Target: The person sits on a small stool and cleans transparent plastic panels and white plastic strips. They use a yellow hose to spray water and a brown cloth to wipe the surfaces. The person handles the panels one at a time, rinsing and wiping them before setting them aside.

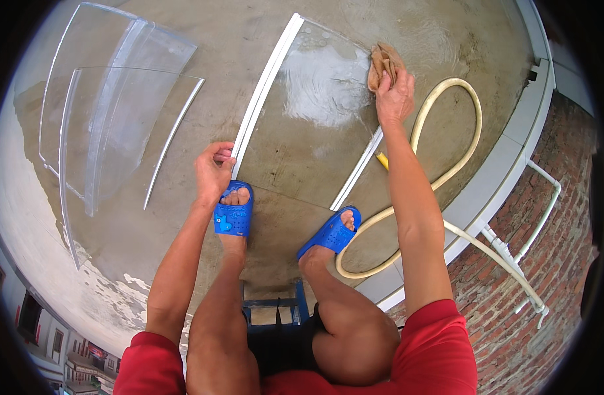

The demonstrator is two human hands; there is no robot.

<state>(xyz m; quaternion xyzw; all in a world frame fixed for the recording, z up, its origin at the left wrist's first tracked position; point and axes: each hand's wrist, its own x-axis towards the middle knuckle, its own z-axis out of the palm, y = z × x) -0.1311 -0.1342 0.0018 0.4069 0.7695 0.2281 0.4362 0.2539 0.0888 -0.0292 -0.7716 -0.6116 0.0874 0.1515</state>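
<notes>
A wet, clear glass panel [302, 128] with white edge strips along two sides lies before me, the ground showing through it. My left hand [214, 168] grips the white strip [262, 98] of its left edge near the bottom corner, thumb and fingers on the strip. At the far right edge of the panel, my right hand [396, 96] holds a crumpled brown cloth [384, 61]. The right forearm crosses over part of the right white strip [358, 168]. Whether the cloth touches the glass surface or just its edge, I cannot tell.
More clear panels [119, 108] stand or lie on the left. A cream hose [474, 138] with a yellow end [382, 160] loops at the right, beside a tiled ledge [511, 133] and brick wall [544, 237]. My blue slippers [232, 212] are by the panel's near end.
</notes>
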